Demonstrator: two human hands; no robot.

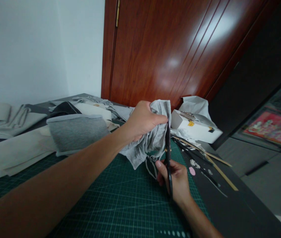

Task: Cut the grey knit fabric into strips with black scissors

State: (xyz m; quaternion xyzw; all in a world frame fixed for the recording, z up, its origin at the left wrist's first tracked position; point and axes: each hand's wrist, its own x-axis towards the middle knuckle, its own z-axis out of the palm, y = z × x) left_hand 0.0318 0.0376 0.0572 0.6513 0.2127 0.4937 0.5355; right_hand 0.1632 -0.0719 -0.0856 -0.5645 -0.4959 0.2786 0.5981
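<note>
Left hand (144,120) was fisted around bunched grey knit fabric (152,140) held above the cutting mat (120,198), right hand (176,180) closed on black scissors (168,155) at its edge; soft, limp stuff, best gripped near the cut.

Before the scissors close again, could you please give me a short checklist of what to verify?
1. Left hand grips the grey fabric bunched, lifted off the mat: ok.
2. Right hand holds the scissors, blades pointing up: ok.
3. Blades against the fabric edge: ok.
4. Left thumb near the blade tips, clearance: cannot tell.
5. Green cutting mat underneath: ok.
6. Whether the blades stand open: cannot tell.
</note>
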